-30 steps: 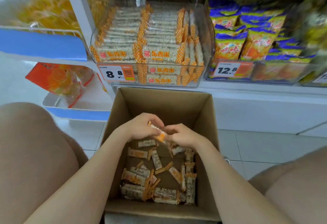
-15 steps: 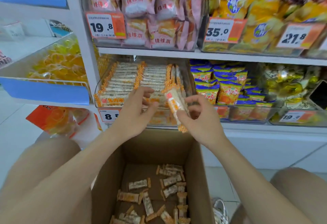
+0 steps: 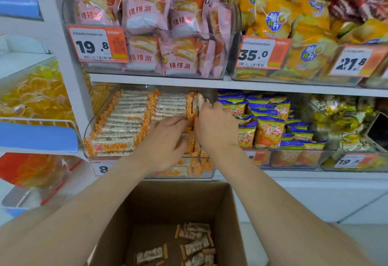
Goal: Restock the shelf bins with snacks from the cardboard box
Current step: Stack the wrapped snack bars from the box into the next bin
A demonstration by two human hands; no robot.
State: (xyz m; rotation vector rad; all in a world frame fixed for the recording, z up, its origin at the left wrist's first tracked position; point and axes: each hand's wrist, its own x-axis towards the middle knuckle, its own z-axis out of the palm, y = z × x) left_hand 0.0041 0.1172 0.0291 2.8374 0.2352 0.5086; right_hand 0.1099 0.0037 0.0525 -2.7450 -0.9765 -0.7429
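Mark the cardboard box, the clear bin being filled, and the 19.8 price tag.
cardboard box [image 3: 178, 202]: head view, inner back wall.
clear bin [image 3: 203, 170]: head view, front wall, lower right corner.
19.8 price tag [image 3: 92, 46]: head view, printed digits.

Cardboard box [image 3: 168, 202], snack bars [image 3: 195, 244] inside, well-stocked bin [image 3: 113, 156]

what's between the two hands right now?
Head view: only the orange-checked ends of snack bars in the clear bin show between the left hand and right hand.
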